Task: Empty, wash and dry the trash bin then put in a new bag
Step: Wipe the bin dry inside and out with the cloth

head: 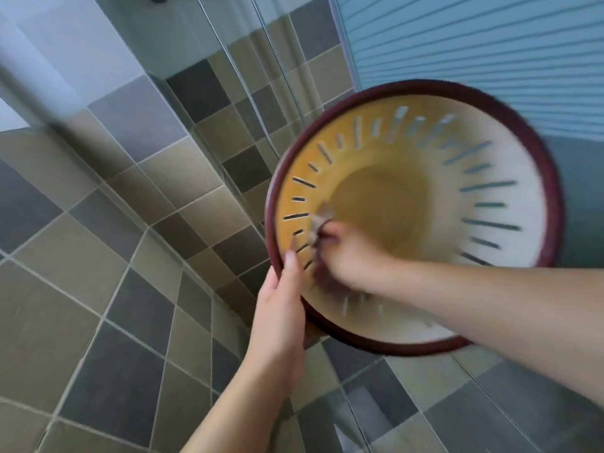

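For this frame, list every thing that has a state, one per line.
trash bin: held up, tilted toward the camera, no bag or trash inside
cloth: bunched, pressed to the bin's inner wall
left hand: grips the bin's rim
right hand: inside the bin, grips the cloth

A tiled wall [137, 197] of grey, tan and dark squares, a glass shower panel [228, 60], and a blue slatted blind [474, 50] at upper right.
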